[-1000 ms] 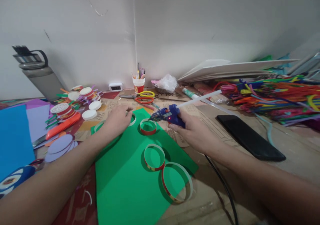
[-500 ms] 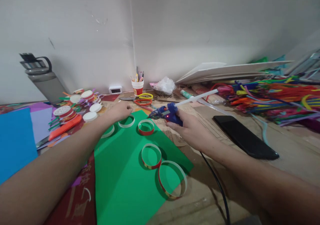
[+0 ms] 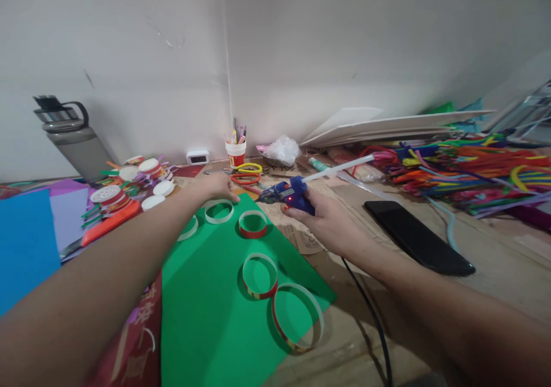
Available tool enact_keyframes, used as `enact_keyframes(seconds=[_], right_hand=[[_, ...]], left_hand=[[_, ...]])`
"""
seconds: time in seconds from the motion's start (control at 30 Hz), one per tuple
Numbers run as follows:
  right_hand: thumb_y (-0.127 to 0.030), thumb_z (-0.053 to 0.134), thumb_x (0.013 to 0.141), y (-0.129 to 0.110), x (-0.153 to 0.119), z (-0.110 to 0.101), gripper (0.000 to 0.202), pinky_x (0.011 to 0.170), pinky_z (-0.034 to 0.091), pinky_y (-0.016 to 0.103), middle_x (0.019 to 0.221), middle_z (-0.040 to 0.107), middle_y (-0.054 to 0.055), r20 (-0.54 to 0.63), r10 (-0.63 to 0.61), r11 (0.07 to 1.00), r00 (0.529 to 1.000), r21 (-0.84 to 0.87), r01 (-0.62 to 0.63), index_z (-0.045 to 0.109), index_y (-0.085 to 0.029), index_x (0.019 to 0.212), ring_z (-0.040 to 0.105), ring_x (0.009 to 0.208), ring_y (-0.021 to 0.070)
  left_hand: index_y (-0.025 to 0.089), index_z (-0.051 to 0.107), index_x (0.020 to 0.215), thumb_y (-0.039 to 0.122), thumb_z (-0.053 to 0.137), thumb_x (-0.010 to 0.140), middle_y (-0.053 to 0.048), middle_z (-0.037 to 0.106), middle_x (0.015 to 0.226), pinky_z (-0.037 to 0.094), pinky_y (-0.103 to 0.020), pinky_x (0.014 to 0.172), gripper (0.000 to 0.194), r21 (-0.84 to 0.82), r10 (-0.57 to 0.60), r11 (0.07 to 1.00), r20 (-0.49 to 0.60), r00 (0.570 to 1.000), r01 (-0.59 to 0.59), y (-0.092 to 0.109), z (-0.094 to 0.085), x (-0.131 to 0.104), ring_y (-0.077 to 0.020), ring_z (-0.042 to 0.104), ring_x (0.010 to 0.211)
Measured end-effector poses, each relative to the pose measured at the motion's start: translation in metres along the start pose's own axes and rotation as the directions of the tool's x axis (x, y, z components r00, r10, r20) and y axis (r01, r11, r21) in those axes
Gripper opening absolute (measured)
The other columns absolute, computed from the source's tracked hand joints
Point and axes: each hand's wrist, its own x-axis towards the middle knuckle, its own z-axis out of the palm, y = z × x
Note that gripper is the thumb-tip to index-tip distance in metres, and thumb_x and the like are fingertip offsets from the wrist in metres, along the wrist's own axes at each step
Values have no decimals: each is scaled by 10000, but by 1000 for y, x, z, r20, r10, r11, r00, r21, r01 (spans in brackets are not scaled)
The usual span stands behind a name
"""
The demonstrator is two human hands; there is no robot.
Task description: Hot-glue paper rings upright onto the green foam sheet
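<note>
In my right hand point(image 3: 321, 212) is a blue hot glue gun point(image 3: 297, 194) with a long white glue stick out of its back and a small red light lit. Its nozzle points left, above the far part of a green sheet point(image 3: 202, 301). My left hand point(image 3: 221, 187) is at the sheet's far corner, fingers bent together; whatever is in them is hidden. On the sheet stand several paper rings: a white ring point(image 3: 219, 212) beside my left hand, a red-edged ring point(image 3: 252, 224) below the nozzle, and nearer me a ring point(image 3: 260, 276) touching a larger ring point(image 3: 298, 317).
Scissors point(image 3: 247, 174) and a cup of pens point(image 3: 236, 150) stand beyond my hands. Left are a bottle point(image 3: 77, 140), an orange cutter point(image 3: 111, 224) and small paper drums point(image 3: 111, 198). Right lie a black phone point(image 3: 417, 236), pipe cleaners point(image 3: 465, 166) and the gun's cord point(image 3: 371, 309).
My left hand has moved a little to the right, closer to the glue gun's nozzle. The glue gun stays in my right hand, nearly still. The view has shifted slightly.
</note>
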Motion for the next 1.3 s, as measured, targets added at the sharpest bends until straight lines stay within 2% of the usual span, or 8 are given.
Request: enact_keyframes(seconds=[0.17,0.37,0.53,0.67,0.9,1.0,1.1,1.3], right_hand=[[-259,608,862,1,1,0,187,773,498,333,1001,717,82,-10,3,1000,1000,10,-3,616,-191,1037,662,915,240],[-273,607,865,4,1,2,208,776,497,337,1011,718,85,-14,9,1000,1000,9,-9,622,-191,1055,664,919,244],[-247,608,850,4,1,1,232,771,498,333,1018,719,78,-14,-24,1000,1000,14,24,625,-199,1077,661,918,241],[-272,603,859,3,1,1,231,774,496,338,1012,714,85,-9,4,1000,1000,-7,-4,621,-183,1071,661,921,244],[-268,606,862,4,2,1,223,796,494,339,1039,711,90,-11,-4,1000,1000,10,5,610,-188,1070,659,944,244],[-269,601,861,4,1,0,203,790,495,340,1029,710,88,-18,-24,1000,1000,10,24,608,-193,1050,656,930,242],[-276,601,854,3,1,-1,167,757,498,346,981,713,82,-27,-30,1000,999,-2,30,610,-203,1004,653,884,243],[-259,593,843,2,1,-2,166,753,509,355,969,718,82,-23,-32,999,999,15,32,626,-201,995,655,869,246]], left_hand=[[185,677,768,459,792,604,-29,708,814,363,-260,591,340,-4,70,998,27,997,-69,2,-2,3,-198,629,779],[202,678,723,545,836,485,-31,721,808,369,-259,618,446,63,32,997,52,998,-35,10,-5,3,-217,634,794],[202,679,781,517,795,555,-35,718,853,377,-263,635,405,44,37,998,79,996,-40,6,-5,5,-223,632,823],[203,672,801,497,777,574,-33,701,848,376,-264,641,386,12,48,999,92,995,-50,-1,-2,9,-216,617,811],[211,610,706,475,746,596,20,626,687,359,-240,605,317,-81,81,994,126,989,-72,-8,-1,7,-163,547,715],[204,582,664,463,745,596,23,605,665,365,-247,604,313,-105,53,994,121,991,-40,-12,-3,2,-155,535,693],[200,541,627,451,770,563,19,593,645,389,-248,610,346,-163,10,987,91,996,5,-26,-4,-1,-158,540,695],[189,499,589,330,807,534,5,579,601,480,-263,619,344,-271,-170,941,135,976,201,-60,-5,-8,-170,598,647]])
